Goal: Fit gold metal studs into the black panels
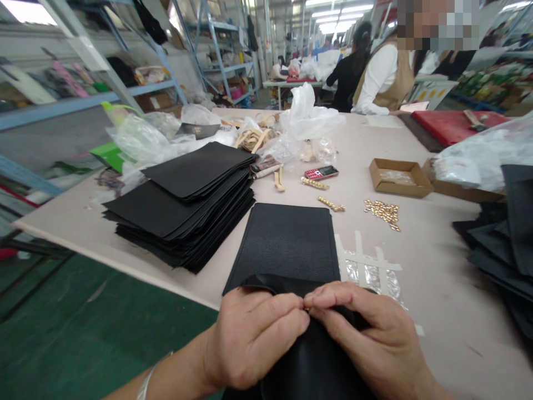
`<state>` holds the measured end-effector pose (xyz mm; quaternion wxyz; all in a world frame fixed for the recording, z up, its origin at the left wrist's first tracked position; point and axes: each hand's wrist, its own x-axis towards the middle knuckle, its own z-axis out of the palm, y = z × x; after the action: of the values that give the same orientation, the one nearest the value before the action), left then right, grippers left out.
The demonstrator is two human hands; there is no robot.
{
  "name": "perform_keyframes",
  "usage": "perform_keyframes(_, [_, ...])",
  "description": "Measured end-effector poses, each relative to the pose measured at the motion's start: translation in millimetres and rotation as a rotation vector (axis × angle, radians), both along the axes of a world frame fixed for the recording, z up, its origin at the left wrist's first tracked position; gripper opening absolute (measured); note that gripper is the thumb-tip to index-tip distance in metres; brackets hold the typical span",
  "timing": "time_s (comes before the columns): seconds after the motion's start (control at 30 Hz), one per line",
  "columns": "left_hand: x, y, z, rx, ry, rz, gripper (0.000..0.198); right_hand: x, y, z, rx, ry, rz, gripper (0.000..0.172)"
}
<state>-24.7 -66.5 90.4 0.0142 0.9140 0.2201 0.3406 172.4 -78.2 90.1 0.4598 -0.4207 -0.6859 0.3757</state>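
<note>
A black leather piece [316, 361] hangs over the table's front edge, bunched up between my two hands. My left hand [258, 333] is closed on it, thumb and forefinger pinched together. My right hand [370, 333] meets it fingertip to fingertip, also pinching. A small gold-coloured bit shows between the fingertips, mostly hidden by them. Just beyond lies a flat stack of black leather panels [291, 239]. Loose gold metal fittings [383, 212] lie in a heap to the right, with two short gold rows [331, 204] nearer the middle.
A tall pile of black panels [195, 205] stands at the left. Taped clear plastic [370, 272] lies beside my right hand. Farther back are a red phone [321, 173], an open cardboard box [400, 189] and plastic bags [306, 116]. A person in a vest [389, 72] sits across the table.
</note>
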Motion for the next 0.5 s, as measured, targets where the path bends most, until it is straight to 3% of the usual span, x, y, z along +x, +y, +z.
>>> perform_keyframes(0.3, [0.8, -2.3, 0.3, -0.006, 0.002, -0.004, 0.023, 3.1, 0.8, -3.1, -0.116, -0.011, -0.021, 0.015])
perform_keyframes(0.5, [1.9, 1.1, -1.5, -0.018, -0.005, -0.002, 0.022, 2.4, 0.3, -3.3, -0.051, -0.019, -0.012, 0.015])
